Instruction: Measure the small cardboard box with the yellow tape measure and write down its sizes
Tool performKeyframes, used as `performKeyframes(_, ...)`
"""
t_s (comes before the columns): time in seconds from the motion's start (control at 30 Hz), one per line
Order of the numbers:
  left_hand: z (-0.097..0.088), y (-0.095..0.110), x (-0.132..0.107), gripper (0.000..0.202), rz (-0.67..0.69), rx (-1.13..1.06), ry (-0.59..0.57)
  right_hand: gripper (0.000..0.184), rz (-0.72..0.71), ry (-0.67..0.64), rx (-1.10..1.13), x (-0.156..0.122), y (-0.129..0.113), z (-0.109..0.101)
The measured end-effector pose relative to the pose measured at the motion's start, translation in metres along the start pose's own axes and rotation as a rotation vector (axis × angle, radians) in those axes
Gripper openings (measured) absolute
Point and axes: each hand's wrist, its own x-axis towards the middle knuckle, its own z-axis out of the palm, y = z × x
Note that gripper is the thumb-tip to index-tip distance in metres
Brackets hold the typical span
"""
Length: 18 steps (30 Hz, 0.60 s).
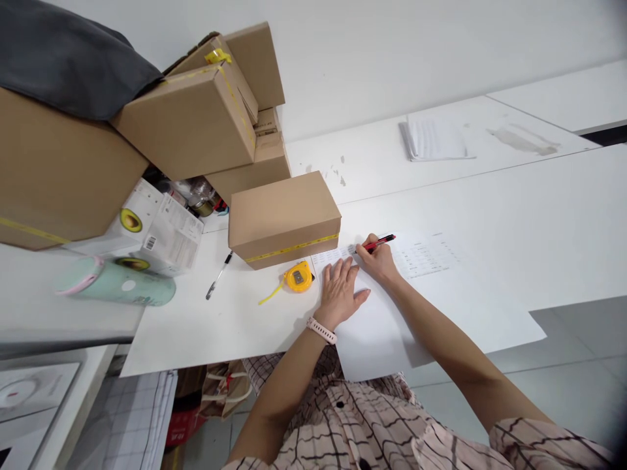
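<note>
My right hand (379, 261) is closed around a red and black pen (383, 242), its tip end down by the printed rows of a white paper sheet (375, 326). Flat on that same sheet lies my left hand (341, 294), fingers spread, just left of the right hand. A second printed sheet (431, 254) lies to the right, partly under my right forearm. Beyond my left hand sits a closed cardboard box (284, 219) with yellow tape along its side. A yellow tape measure (298, 277) rests before the box, a short length of its blade pulled out.
A black and clear pen (219, 276) lies left of the box. A mint-green bottle (122, 282) is on its side near a white avocado-print carton (166, 228). Larger cardboard boxes (191, 124) are stacked at the back left. A paper stack (435, 138) lies at the back right.
</note>
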Motion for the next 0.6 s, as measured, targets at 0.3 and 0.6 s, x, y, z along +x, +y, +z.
performKeyframes(0.3,-0.0001,0.0001,-0.0012,0.056,0.005,0.003,0.008,0.024,-0.015,0.009,-0.006,0.0016,0.0067,0.0008)
performKeyframes(0.6,0.0,-0.0002,-0.0003,0.056,0.001,0.017,0.001,0.023,-0.002,0.017,-0.009,0.0016,0.0041,0.0001)
